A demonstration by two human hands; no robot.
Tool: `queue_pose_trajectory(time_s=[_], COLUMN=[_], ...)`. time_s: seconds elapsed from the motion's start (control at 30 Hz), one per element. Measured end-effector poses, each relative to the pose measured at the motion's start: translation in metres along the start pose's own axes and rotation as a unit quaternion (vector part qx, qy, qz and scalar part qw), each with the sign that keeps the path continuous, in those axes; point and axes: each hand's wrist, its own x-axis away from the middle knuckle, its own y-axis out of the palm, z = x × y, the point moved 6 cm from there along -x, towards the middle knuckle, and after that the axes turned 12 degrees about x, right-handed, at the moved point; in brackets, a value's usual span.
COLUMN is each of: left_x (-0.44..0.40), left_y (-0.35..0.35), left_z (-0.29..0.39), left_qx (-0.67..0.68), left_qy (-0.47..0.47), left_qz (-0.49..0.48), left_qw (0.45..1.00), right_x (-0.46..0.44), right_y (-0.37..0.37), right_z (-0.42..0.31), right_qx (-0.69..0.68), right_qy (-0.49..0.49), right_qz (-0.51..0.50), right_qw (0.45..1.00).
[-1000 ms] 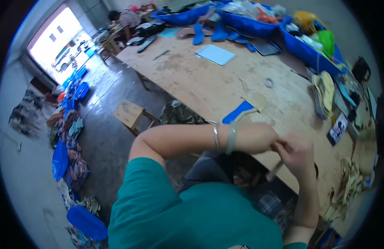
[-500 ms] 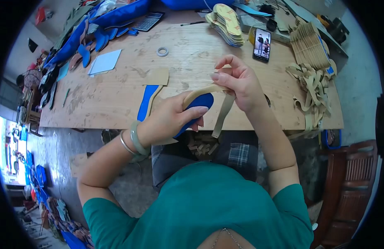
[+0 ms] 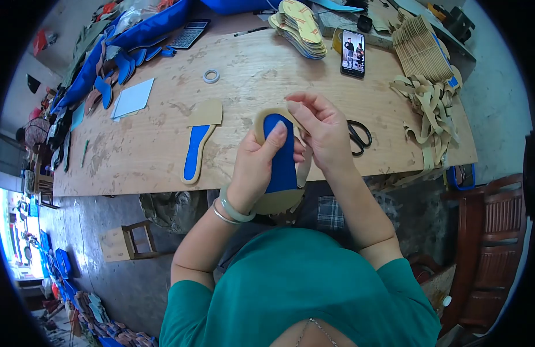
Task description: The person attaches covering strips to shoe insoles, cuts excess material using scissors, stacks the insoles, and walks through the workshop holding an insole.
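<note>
The wooden worktable (image 3: 250, 66) fills the work area; 1 wooden stool (image 3: 118, 243) stands near its front edge, at the left. The blue insole (image 3: 282, 165) is located between the 2 hands, in front of the green shirt (image 3: 296, 277), with its blue face up and its rounded end pointing away from the body. The left hand (image 3: 253, 168) grasps the insole, thumb pressed on the blue face. The right hand (image 3: 327, 130) pinches the beige strip (image 3: 262, 120) between thumb and fingers; the strip follows the rim of the rounded end. A 2nd insole (image 3: 192, 159) lies on the worktable, left of the hands, with 1 beige panel (image 3: 207, 111) at its far end. Black scissors (image 3: 370, 137) lie just beside the right hand. Farther back is 1 phone (image 3: 352, 55) with a lit screen.
</note>
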Motion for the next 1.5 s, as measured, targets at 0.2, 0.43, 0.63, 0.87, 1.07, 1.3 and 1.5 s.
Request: queue_pose_trajectory(time_s=[0.2,0.43,0.63,0.87,1.07,1.3,1.5], left_x=[-0.006,0.000,0.005,0.012,0.015,0.025,0.039], left_y=[-0.004,0.005,0.002,0.007,-0.005,-0.001,0.007], left_z=[0.013,0.008,0.008,-0.001,-0.020,-0.001,0.008], left_qx=[0.053,0.123,0.093,0.024,0.070,0.116,0.184], left_qy=[0.101,0.113,0.105,0.143,0.036,0.127,0.142], left_qz=[0.078,0.097,0.064,0.067,0.041,0.023,0.024], left_qw=[0.990,0.981,0.988,0.987,0.996,0.985,0.972], right_x=[0.019,0.047,0.046,0.039,0.027,0.062,0.080], right_y=[-0.011,-0.011,-0.008,-0.011,-0.018,-0.019,-0.022], right_z=[0.006,0.007,0.024,0.028,0.015,-0.015,-0.018], right_qx=[0.174,0.381,0.290,0.238,0.236,0.408,0.403], right_qy=[-0.149,-0.192,-0.148,-0.116,-0.028,-0.299,-0.345], right_qz=[0.061,0.035,0.030,-0.002,-0.076,-0.019,0.017], right_qw=[0.972,0.904,0.945,0.964,0.968,0.862,0.847])
